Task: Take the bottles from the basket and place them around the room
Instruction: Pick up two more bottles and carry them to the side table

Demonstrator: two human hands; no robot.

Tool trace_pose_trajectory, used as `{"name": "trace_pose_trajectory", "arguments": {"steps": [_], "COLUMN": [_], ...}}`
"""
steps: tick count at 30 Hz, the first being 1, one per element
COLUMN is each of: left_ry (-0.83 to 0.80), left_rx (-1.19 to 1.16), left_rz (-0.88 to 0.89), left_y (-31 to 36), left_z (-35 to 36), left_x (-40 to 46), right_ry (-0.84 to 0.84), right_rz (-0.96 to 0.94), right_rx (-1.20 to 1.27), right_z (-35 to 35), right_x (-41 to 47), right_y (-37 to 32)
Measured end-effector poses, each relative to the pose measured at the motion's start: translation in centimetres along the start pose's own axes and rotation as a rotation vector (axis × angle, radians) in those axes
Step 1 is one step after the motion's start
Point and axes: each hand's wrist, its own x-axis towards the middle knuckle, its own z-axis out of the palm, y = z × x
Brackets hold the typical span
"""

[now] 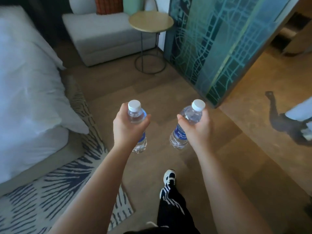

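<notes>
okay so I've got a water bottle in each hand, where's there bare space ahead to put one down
The round side table, between the grey chair and the patterned glass panel, has a bare top. The chair's seat is also free in front of its cushions. The bed on the left is covered in soft, rumpled bedding.

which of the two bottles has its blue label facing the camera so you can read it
The bottle in the right hand: bottle tilts, showing white lettering. The left hand covers most of the other bottle's label.

- A bedroom, likely a hotel room: a bed (25,81) with white linen fills the left of the frame.
- Grey armchair (101,36) and round side table (151,21) at top centre.
- Patterned rug (55,188) lower left, wood floor (244,149) elsewhere.
</notes>
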Motion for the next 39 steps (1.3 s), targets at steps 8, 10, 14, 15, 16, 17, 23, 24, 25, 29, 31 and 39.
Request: {"name": "trace_pose_trajectory", "arguments": {"steps": [8, 10, 14, 15, 16, 17, 23, 24, 25, 29, 31, 39], "left_ry": [0.148, 0.165, 0.192, 0.199, 0.204, 0.206, 0.199, 0.197, 0.192, 0.148, 0.112, 0.006], "left_rx": [0.035, 0.025, 0.024, 0.031, 0.037, 0.041, 0.067, 0.066, 0.065, 0.065, 0.055, -0.009], "left_rz": [-0.051, -0.059, -0.054, -0.053, -0.052, -0.052, -0.040, -0.028, -0.016, 0.024, 0.035, 0.063], "left_y": [2.2, 2.7, 3.0, 3.1, 3.0, 2.8, 1.5, 1.2, 1.0, 0.6, 0.7, -0.4], "left_z": [9.0, 11.0, 14.1, 14.7, 15.2, 15.7, 18.1, 18.4, 18.7, 20.0, 20.7, 25.1], "left_x": [16.7, 20.4, 27.2, 29.0, 30.7, 32.5, 45.1, 47.5, 50.1, 60.7, 65.5, 81.1], "right_ry": [-0.189, -0.208, -0.241, -0.245, -0.250, -0.254, -0.227, -0.225, -0.226, -0.213, -0.191, -0.165], "right_rz": [-0.098, -0.105, -0.103, -0.096, -0.087, -0.080, -0.059, -0.055, -0.053, -0.057, -0.080, -0.124], "right_rx": [0.009, 0.012, 0.015, 0.023, 0.028, 0.028, 0.015, 0.019, 0.022, 0.051, 0.059, 0.059], "right_z": [7.5, 8.9, 12.0, 12.9, 13.8, 14.8, 22.8, 24.4, 26.0, 32.3, 34.9, 43.4], "right_x": [20.4, 24.5, 31.6, 33.3, 35.0, 36.7, 47.0, 48.9, 50.8, 58.6, 62.0, 74.6], "right_y": [1.3, 1.4, 2.1, 2.2, 2.4, 2.6, 3.4, 3.4, 3.3, 1.9, 0.9, 0.7]}}
